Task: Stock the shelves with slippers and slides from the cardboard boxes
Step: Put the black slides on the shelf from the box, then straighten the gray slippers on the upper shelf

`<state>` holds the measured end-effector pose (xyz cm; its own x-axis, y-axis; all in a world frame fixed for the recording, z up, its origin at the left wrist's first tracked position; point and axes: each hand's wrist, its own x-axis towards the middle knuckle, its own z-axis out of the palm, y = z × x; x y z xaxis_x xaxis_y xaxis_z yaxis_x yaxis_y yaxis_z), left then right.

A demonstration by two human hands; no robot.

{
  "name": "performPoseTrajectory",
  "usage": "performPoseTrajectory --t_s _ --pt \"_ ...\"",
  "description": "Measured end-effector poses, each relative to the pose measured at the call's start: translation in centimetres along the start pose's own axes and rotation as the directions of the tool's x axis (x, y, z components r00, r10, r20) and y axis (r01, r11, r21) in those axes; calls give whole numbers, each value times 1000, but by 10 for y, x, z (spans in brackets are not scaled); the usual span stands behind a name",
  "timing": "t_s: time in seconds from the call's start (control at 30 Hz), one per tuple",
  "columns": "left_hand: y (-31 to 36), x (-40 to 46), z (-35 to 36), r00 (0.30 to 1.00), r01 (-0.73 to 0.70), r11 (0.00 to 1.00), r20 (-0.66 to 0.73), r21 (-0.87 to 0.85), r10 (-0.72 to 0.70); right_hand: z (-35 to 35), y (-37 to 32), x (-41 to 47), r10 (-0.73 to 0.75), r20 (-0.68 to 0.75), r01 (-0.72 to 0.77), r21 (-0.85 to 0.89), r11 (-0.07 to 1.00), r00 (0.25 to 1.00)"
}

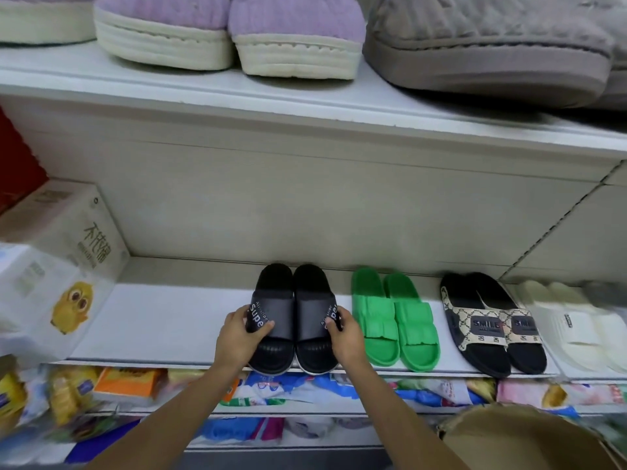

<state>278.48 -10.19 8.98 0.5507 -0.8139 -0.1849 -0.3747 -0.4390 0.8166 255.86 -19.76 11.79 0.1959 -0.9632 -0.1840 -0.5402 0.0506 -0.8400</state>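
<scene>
A pair of black slides with white lettering stands side by side on the white middle shelf, toes at the front edge. My left hand grips the left slide's strap from the outside, thumb on top. On the other side, my right hand grips the right slide's strap. A cardboard box shows at the bottom right corner, its inside hidden.
Right of the black pair stand green slides, black slides with a patterned "SMILE" strap and cream slides. Tissue packs fill the shelf's left end. Fluffy lilac and grey slippers sit on the shelf above. Packaged goods lie below.
</scene>
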Motion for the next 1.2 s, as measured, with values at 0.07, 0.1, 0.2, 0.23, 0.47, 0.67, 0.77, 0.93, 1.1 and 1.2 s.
performPoseTrajectory --t_s 0.07,0.1,0.2,0.23,0.47,0.67,0.77,0.93,1.1,1.2 --pt "2 -1 -3 1000 -9 1000 3 11 9 -5 1 3 2 24 -2 -3 1000 1000" --pt "2 -1 -3 1000 -16 1000 7 17 16 -8 1 4 9 41 -9 10 1000 999" --pt "19 -15 -11 999 -39 999 -16 34 39 -19 2 1 9 64 -11 38 999 998" --pt "31 -24 -14 996 -70 996 -44 51 72 -25 2 -2 -2 62 0 38 999 998" --pt "112 -64 -14 889 -454 891 71 4 453 -104 -13 -40 -258 42 259 -12 966 965" --pt "197 -120 34 718 -667 739 182 -96 672 -217 -2 -98 -410 -36 406 -86 910 911" --pt "237 -157 71 667 -698 691 182 -188 723 -277 12 -131 -457 -61 448 -126 885 887" --pt "301 -231 133 597 -735 628 194 -257 778 -379 36 -188 -528 -112 508 -166 845 842" --pt "363 -307 187 536 -772 568 190 -283 823 -474 63 -236 -572 -161 537 -215 816 804" --pt "394 -338 218 503 -782 534 180 -323 845 -521 76 -258 -574 -177 539 -210 816 799"
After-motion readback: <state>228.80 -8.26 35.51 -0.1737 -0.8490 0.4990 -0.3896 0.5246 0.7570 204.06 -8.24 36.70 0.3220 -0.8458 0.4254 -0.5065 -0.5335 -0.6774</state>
